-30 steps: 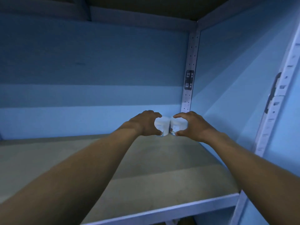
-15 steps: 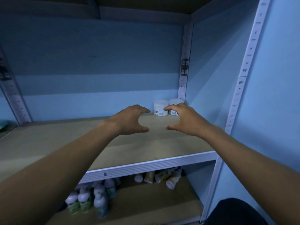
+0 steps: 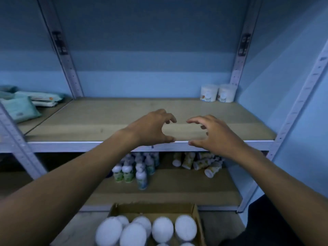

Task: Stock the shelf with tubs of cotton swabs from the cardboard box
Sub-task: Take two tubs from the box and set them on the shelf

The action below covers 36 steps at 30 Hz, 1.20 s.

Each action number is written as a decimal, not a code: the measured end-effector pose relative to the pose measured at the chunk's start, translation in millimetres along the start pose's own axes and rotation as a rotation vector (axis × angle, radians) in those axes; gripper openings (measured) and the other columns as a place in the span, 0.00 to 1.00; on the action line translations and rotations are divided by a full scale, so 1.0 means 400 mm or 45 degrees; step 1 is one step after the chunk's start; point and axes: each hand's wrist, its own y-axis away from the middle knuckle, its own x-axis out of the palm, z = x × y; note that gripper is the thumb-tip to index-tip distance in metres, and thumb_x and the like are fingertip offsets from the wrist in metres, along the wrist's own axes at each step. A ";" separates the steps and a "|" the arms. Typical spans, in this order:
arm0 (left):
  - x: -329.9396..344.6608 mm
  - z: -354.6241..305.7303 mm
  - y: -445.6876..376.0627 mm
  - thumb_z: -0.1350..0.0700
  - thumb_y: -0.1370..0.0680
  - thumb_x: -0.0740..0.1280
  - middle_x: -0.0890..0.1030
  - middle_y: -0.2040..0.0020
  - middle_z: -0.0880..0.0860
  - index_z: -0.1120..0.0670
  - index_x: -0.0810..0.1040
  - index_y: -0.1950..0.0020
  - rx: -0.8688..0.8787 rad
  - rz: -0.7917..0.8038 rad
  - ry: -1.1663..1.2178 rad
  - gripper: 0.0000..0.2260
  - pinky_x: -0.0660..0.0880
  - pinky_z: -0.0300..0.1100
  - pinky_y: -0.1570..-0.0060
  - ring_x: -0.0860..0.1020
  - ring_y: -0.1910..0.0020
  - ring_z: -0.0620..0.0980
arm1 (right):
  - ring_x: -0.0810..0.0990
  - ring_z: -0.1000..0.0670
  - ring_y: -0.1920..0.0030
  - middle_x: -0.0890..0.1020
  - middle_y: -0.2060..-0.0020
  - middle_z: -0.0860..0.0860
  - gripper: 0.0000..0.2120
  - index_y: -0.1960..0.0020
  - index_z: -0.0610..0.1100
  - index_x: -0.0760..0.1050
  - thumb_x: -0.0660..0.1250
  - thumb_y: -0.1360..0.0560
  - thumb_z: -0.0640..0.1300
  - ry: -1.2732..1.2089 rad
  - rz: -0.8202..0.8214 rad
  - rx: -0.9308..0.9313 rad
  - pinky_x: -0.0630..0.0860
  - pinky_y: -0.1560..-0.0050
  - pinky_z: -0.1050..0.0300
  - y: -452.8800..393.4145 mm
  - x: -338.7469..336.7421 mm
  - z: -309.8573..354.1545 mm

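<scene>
Two white tubs of cotton swabs stand side by side at the back right corner of the shelf (image 3: 106, 121): the left tub (image 3: 209, 92) and the right tub (image 3: 226, 93). My left hand (image 3: 150, 128) and my right hand (image 3: 211, 134) hover over the shelf's front edge, both empty, fingers curled and apart. They are well in front of the two tubs. Below, at the bottom of the view, an open cardboard box (image 3: 195, 210) holds several white-lidded tubs (image 3: 162, 229).
Grey metal uprights (image 3: 65, 55) frame the shelf against a blue wall. Soft teal packets (image 3: 19, 107) lie on the neighbouring shelf at left. On the lower shelf stand several small bottles (image 3: 134, 169), and several more lie toppled (image 3: 198, 162) at right.
Both hands let go of the two tubs at the back right corner and pulled back to the shelf's front edge. The view drew back and down, and the cardboard box came into sight.
</scene>
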 end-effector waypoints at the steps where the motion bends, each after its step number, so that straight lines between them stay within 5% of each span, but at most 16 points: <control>1: 0.015 0.016 0.030 0.45 0.28 0.75 0.75 0.42 0.49 0.48 0.74 0.33 -0.014 0.020 0.008 0.25 0.70 0.37 0.48 0.71 0.53 0.44 | 0.75 0.54 0.40 0.75 0.39 0.55 0.30 0.32 0.59 0.73 0.78 0.32 0.55 -0.018 0.025 -0.009 0.72 0.43 0.59 0.011 0.026 0.012; 8: 0.130 0.116 0.222 0.46 0.28 0.75 0.77 0.47 0.50 0.50 0.77 0.38 -0.082 0.215 0.115 0.21 0.75 0.42 0.49 0.75 0.51 0.46 | 0.75 0.54 0.39 0.77 0.40 0.55 0.30 0.32 0.56 0.74 0.78 0.31 0.55 -0.111 0.218 -0.035 0.71 0.43 0.60 0.078 0.225 0.066; 18: 0.328 0.237 0.409 0.46 0.26 0.73 0.73 0.32 0.48 0.46 0.70 0.28 -0.421 0.707 0.138 0.28 0.73 0.48 0.39 0.74 0.37 0.51 | 0.73 0.48 0.33 0.73 0.33 0.50 0.32 0.30 0.57 0.70 0.78 0.30 0.54 -0.199 0.666 0.136 0.75 0.39 0.49 0.161 0.527 0.106; 25: 0.447 0.300 0.503 0.50 0.30 0.77 0.72 0.35 0.54 0.48 0.70 0.27 -0.622 0.764 0.219 0.33 0.71 0.46 0.37 0.73 0.36 0.55 | 0.71 0.47 0.33 0.71 0.32 0.50 0.37 0.29 0.54 0.69 0.79 0.34 0.55 -0.223 0.855 0.140 0.74 0.38 0.48 0.222 0.703 0.129; 31: 0.542 0.339 0.589 0.48 0.34 0.80 0.63 0.25 0.55 0.48 0.60 0.22 -0.714 0.854 0.146 0.46 0.67 0.52 0.31 0.65 0.28 0.58 | 0.69 0.47 0.33 0.67 0.33 0.52 0.43 0.25 0.55 0.63 0.80 0.35 0.53 -0.203 1.006 0.127 0.74 0.44 0.50 0.277 0.789 0.129; 36: 0.578 0.344 0.604 0.51 0.34 0.80 0.59 0.23 0.54 0.50 0.60 0.21 -0.704 0.817 0.158 0.46 0.65 0.49 0.29 0.64 0.27 0.57 | 0.67 0.46 0.30 0.61 0.27 0.55 0.47 0.23 0.56 0.59 0.79 0.36 0.55 -0.192 1.022 0.085 0.74 0.40 0.47 0.288 0.828 0.128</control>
